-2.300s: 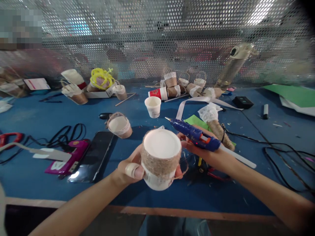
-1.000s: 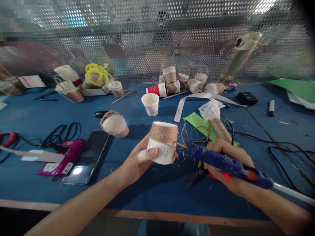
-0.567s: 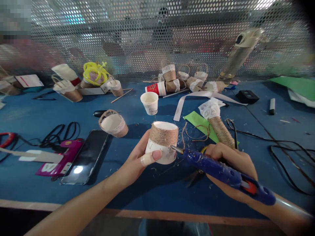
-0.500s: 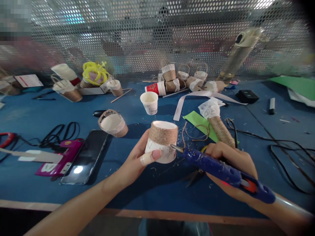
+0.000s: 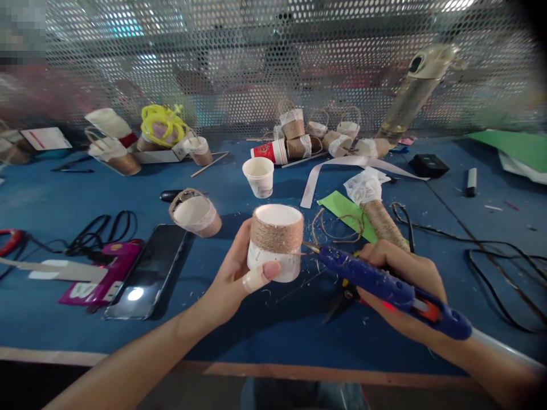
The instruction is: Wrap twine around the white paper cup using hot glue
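Observation:
My left hand [image 5: 233,279] grips an upside-down white paper cup [image 5: 273,244] whose upper half is wound with brown twine. My right hand [image 5: 405,285] is closed around a blue hot glue gun [image 5: 384,287], its metal nozzle touching the cup's right side just below the twine band. A loose end of twine [image 5: 331,225] curls from the cup toward a twine spool [image 5: 382,222] with a white wrapper on top. Both hands hover over the blue table [image 5: 64,199].
A black phone [image 5: 147,272] and pink device [image 5: 100,276] lie left. A twine-wrapped cup basket [image 5: 194,212] and plain white cup [image 5: 258,176] stand behind. Several finished cups [image 5: 316,139] line the perforated back wall, beside a tilted bottle [image 5: 410,91]. Scissors [image 5: 342,299], black cables [image 5: 491,256].
The cup was turned from facing me to upright and lowered. My right hand swung the glue gun round, and its nozzle came to the cup's right side and stays there.

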Demonstrator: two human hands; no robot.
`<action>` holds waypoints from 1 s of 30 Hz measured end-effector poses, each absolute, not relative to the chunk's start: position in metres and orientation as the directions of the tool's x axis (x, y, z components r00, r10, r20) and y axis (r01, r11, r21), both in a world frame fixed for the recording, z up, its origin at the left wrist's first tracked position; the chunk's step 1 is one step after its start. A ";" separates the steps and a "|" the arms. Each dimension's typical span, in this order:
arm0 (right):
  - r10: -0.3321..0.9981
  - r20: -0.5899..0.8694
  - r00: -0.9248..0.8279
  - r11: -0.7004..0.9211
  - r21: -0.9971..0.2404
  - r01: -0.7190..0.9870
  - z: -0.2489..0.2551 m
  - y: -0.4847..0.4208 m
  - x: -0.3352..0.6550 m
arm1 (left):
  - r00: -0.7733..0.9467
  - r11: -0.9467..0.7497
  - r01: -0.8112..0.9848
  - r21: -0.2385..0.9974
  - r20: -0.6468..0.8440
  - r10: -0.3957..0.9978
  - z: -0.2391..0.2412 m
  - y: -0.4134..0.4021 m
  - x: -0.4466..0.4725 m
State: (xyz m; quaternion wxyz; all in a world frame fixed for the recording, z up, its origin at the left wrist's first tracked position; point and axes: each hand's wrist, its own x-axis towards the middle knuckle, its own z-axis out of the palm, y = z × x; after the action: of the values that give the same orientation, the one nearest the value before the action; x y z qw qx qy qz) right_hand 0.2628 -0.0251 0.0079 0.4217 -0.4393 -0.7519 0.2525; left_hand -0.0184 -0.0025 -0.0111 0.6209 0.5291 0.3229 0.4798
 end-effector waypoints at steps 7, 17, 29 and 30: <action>0.849 0.461 -0.259 0.528 -0.714 0.459 0.002 -0.026 0.263 | 0.301 -0.065 -0.247 0.967 0.140 0.943 -0.012 -0.002 -0.016; 0.884 0.405 -0.233 0.465 -0.724 0.509 0.006 -0.030 0.263 | 0.245 -0.088 -0.197 0.977 0.136 0.960 -0.002 -0.001 -0.009; 0.851 0.448 -0.274 0.525 -0.694 0.493 0.005 -0.029 0.262 | 0.237 -0.076 -0.193 0.978 0.122 0.964 0.001 -0.002 -0.008; 0.859 0.438 -0.267 0.511 -0.698 0.502 0.004 -0.028 0.262 | 0.237 -0.077 -0.197 0.977 0.124 0.963 -0.001 -0.002 -0.009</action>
State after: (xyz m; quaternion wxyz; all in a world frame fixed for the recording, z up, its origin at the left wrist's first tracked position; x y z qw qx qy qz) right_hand 0.2623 -0.0283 0.0044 0.4116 -0.4442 -0.7657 0.2168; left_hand -0.0087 -0.0016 -0.0005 0.5769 0.5347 0.3585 0.5028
